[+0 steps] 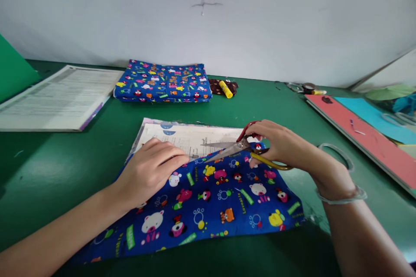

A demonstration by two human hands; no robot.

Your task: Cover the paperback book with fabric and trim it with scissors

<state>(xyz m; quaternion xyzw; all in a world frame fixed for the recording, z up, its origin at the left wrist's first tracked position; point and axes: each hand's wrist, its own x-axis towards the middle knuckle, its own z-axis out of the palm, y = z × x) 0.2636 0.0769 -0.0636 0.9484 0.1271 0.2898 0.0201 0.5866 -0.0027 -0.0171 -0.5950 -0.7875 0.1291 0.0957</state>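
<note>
A blue cloth [208, 212] printed with cartoon animals is spread in front of me, its far edge lying over an open book [156, 134] with printed pages. My right hand [279, 143] grips a pair of scissors [242, 143] with one red and one yellow handle. The blades are parted and point left along the cloth's far edge. At that edge, just left of the blade tips, my left hand [154, 171] has its curled fingers on the cloth. Its thumb is hidden.
Behind the cloth, a folded stack of the same printed fabric [162, 82] lies beside a yellow glue stick [225, 89] on a brown piece. A thick printed book [58, 99] lies at left. On the right are a red board [360, 134], a blue sheet [373, 117] and a tape roll [308, 88].
</note>
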